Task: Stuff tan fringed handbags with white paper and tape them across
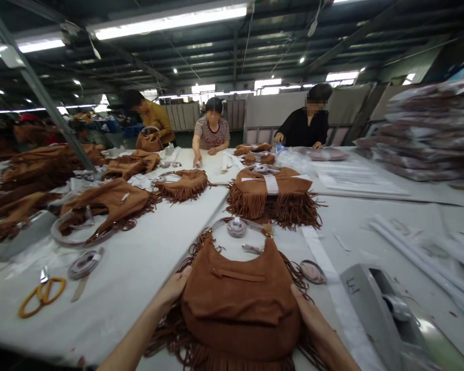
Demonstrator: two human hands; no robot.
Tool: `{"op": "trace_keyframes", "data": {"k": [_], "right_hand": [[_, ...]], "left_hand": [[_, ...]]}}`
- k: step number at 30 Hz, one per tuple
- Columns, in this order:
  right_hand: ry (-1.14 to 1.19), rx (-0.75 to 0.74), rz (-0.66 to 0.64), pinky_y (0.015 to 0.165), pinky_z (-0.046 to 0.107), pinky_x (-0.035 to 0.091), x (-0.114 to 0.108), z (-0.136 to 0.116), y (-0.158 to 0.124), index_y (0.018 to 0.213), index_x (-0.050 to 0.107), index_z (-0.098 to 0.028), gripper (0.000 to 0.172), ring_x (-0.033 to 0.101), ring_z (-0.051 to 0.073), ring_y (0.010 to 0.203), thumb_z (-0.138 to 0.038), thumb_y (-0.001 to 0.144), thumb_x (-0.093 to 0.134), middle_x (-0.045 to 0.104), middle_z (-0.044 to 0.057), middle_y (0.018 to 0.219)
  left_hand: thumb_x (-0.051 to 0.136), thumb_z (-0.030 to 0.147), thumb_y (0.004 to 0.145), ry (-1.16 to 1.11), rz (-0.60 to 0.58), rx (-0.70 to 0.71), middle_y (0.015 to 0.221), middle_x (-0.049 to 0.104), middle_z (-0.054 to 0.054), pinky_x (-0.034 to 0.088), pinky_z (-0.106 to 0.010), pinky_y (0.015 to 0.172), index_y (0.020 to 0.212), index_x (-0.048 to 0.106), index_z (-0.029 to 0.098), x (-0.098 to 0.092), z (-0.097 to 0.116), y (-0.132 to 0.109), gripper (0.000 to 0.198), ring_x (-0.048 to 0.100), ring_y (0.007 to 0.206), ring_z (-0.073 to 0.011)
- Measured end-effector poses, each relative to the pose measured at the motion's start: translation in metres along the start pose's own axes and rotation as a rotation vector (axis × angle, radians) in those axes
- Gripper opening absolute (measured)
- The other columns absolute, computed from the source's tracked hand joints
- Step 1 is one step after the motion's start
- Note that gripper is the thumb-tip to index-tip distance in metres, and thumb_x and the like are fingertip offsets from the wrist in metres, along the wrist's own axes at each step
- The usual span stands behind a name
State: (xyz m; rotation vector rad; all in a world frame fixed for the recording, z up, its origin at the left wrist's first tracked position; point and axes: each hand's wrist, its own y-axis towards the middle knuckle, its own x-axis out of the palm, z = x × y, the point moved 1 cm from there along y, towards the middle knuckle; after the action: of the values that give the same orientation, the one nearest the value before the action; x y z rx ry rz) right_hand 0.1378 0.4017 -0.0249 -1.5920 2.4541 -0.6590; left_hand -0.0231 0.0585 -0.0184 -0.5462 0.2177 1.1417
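Two grips, L grip (175, 287) & R grip (312, 315), lay unclenched, palms flat agst the brown fringed bag (239, 301), which sat between them on the bench (139, 268); scissors (43, 290) well left of L grip.

The bag (239, 299) lies on the table (139, 268), with the left hand (174, 288) and right hand (313, 319) at its sides. The scissors (42, 296) lie left of the bag, the tape dispenser (375, 304) stands right of it, and a second bag (272, 198) sits behind it.

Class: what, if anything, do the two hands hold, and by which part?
The brown fringed bag, lying on the white table: left hand at its left side edge, right hand at its right side edge.
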Motion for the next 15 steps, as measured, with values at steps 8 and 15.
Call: {"op": "trace_keyframes", "data": {"k": [8,15], "right_hand": [[-0.24,-0.125,0.163,0.091,0.041,0.05,0.018,-0.003,0.009,0.096,0.067,-0.013,0.051,0.066,0.028,0.097,-0.059,0.074,0.057,0.072,0.014,0.097],[-1.175,-0.477,0.454,0.053,0.033,0.038,0.03,-0.001,0.012,0.09,0.061,-0.017,0.041,0.058,0.023,0.054,-0.047,0.089,0.033,0.064,0.01,0.069]], "left_hand": [[0.038,0.058,0.084,0.104,0.165,-0.116,0.085,0.066,-0.013,0.048,-0.038,0.073,0.082,0.057,0.014,0.023,-0.003,0.017,0.047,0.062,0.085,-0.0277],[0.036,0.034,0.091,0.279,0.405,-0.156,0.091,0.064,-0.015,0.042,-0.038,0.083,0.087,0.051,0.018,0.008,-0.003,0.018,0.023,0.06,0.096,-0.029]]}}
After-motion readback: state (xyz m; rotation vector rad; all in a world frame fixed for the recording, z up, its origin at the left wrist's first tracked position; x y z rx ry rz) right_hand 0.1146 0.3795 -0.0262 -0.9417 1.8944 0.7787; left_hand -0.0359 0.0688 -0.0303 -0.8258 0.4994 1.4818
